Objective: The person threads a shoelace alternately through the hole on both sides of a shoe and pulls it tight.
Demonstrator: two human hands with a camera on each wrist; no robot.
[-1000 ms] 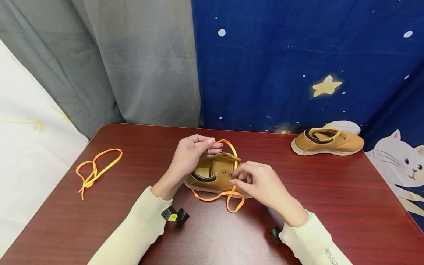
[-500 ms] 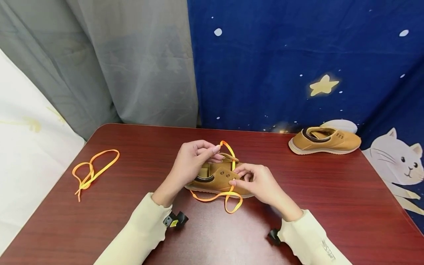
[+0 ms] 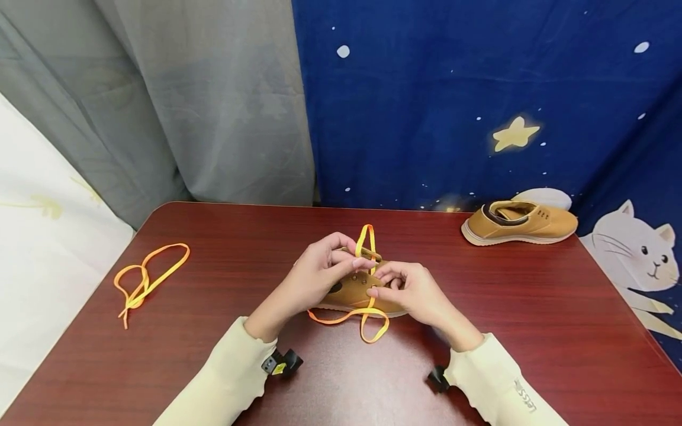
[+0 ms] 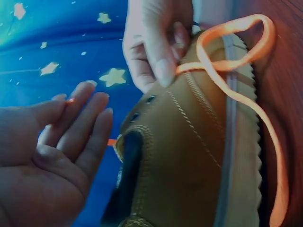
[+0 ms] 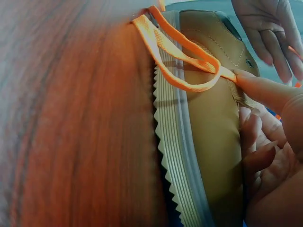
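**Two hands threading an orange lace through a tan shoe**

The tan shoe point(image 3: 354, 293) lies at the middle of the dark red surface point(image 3: 533, 331), its long axis running left to right across the person, heel toward the left hand point(image 3: 319, 275), sole edge facing the body. The orange lace point(image 3: 367, 310) rises in a narrow loop above the eyelets and drapes down over the near side of the sole in a second loop. The right hand point(image 3: 410, 290) grasps the lace in a pinch of thumb and forefinger just at the eyelet row, touching the upper; in the right wrist view the fingers point(image 5: 260, 87) press the lace against the shoe. The left hand sits over the shoe's opening; from the head view its fingers seem to meet the raised loop, while the left wrist view shows them loosely extended, so whether they grasp it cannot be told. Both hands lie equally close to the eyelets. A second lace point(image 3: 146, 278) lies well apart at left; another shoe point(image 3: 519, 222) rests at the far right.
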